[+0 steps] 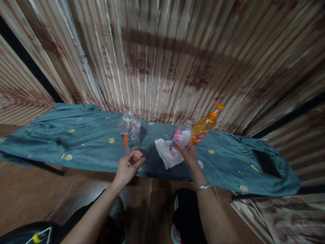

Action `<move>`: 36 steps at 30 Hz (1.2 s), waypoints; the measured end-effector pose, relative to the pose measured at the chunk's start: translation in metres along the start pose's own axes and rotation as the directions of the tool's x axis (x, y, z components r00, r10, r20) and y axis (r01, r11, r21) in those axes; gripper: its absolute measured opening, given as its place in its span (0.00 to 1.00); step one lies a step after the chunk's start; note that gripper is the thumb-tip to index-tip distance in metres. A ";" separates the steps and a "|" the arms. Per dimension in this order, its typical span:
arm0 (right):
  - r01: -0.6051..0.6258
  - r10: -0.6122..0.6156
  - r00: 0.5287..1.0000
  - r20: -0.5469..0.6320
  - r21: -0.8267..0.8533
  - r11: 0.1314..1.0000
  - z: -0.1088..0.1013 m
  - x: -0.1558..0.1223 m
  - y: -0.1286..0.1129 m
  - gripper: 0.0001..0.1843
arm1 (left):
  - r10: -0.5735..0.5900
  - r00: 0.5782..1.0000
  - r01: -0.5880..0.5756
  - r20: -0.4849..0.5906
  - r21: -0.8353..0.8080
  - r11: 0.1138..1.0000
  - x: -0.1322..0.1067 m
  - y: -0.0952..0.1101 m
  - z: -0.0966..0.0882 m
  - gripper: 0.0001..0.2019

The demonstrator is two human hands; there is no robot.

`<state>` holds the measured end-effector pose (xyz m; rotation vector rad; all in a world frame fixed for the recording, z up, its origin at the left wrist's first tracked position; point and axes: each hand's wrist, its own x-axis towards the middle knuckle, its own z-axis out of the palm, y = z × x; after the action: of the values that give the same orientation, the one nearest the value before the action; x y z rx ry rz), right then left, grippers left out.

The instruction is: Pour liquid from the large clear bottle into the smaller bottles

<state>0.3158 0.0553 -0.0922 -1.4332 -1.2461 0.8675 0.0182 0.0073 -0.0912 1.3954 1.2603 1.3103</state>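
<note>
My right hand (188, 151) grips a small clear bottle with a pink label (180, 137), tilted over a white cloth (166, 152) that lies on a blue-green patterned cloth (76, 135). My left hand (128, 166) hovers with fingers loosely curled and pinched together, holding nothing that I can see, just in front of an open clear plastic jar (130, 130) with an orange mark on its side. The jar stands upright. A metal bangle sits on my right wrist.
An orange pump bottle (205, 124) leans behind the small bottle by the striped curtain (162, 57). A dark phone (266, 163) lies at the right end of the covered bench. Brown tiled floor (30, 196) lies below, with my dark-clad knees.
</note>
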 end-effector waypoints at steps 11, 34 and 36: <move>-0.027 0.017 0.997 -0.073 -0.135 0.991 0.041 -0.011 0.004 0.29 | -0.051 0.924 0.056 -0.380 0.002 0.998 0.040 -0.034 -0.073 0.44; -0.093 0.131 0.989 0.063 -0.420 0.903 0.028 -0.024 -0.003 0.32 | -0.197 0.943 0.264 -0.267 0.245 0.933 0.066 -0.056 -0.022 0.22; -0.082 0.124 0.990 0.070 -0.432 0.898 0.027 -0.024 -0.001 0.31 | -0.191 0.947 0.252 -0.259 0.225 0.941 0.064 -0.052 -0.022 0.21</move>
<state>0.2849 0.0384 -0.1000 -1.8381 -1.5105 0.7671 -0.0132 0.0771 -0.1292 1.2484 1.7467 1.2119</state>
